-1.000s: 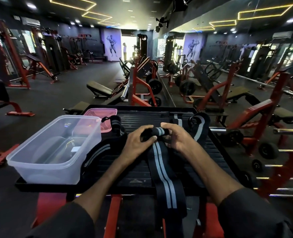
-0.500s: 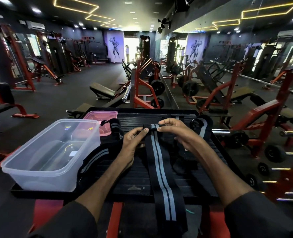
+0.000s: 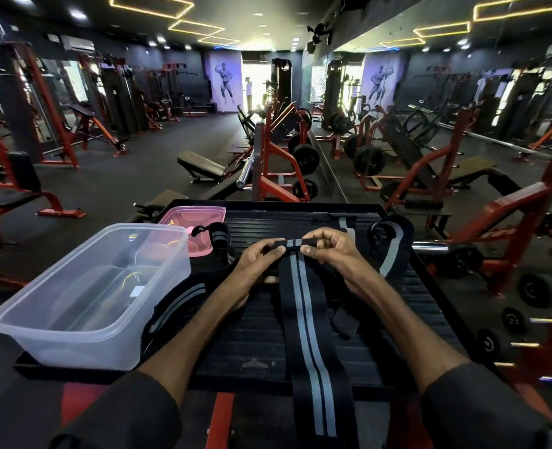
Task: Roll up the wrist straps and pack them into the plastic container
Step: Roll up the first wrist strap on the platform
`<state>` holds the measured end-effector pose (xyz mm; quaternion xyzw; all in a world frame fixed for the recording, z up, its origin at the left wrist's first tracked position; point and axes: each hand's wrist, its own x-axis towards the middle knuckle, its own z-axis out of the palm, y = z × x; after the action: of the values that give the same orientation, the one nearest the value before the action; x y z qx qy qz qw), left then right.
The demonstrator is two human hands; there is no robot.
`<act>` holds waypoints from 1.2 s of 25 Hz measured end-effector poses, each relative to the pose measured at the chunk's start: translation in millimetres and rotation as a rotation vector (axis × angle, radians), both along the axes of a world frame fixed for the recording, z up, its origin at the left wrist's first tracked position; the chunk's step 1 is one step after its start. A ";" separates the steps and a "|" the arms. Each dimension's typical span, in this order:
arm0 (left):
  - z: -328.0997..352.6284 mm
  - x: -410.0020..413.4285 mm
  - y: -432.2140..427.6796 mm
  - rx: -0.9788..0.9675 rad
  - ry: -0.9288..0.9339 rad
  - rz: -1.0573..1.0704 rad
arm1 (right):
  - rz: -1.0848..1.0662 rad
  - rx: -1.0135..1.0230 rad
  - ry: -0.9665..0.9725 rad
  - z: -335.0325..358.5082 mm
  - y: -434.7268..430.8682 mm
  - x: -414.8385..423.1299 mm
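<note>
The wrist strap (image 3: pixel 307 335) is hanging over the near edge of the black platform (image 3: pixel 430 319) and running straight away from the person, its long axis pointing at the gap between the two hands. At its far end, the left hand (image 3: pixel 258 259) and right hand (image 3: pixel 329 247) are each pinching one side of the tight first fold, equally near, so the roll will likely be travelling back toward the body. The empty plastic container (image 3: pixel 83 296) is sitting left of the hands, nearer the left one.

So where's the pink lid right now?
In the head view, the pink lid lies at the black platform's far left corner, just behind the clear plastic container.
</note>
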<state>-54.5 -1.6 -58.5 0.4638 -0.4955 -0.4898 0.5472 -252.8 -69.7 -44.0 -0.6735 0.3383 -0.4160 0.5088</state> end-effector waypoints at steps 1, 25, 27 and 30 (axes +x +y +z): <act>0.8 -0.9 -2.3 -0.003 -0.037 -0.010 | -0.002 -0.011 -0.003 -3.5 -2.3 -0.1; -15.6 6.5 -9.5 0.001 -0.229 -0.093 | 0.157 -0.229 0.276 -14.1 -14.0 -6.1; -16.3 8.5 -4.1 0.125 -0.238 -0.190 | 0.145 -0.249 0.260 -17.9 -11.8 -7.7; -14.4 7.4 0.2 0.147 -0.179 -0.194 | 0.094 -0.260 0.265 -24.6 -7.8 -8.3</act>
<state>-47.2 -1.4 -72.9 0.4944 -0.5475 -0.5319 0.4158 -261.2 -77.5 -68.6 -0.7975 0.3140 -0.3397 0.3874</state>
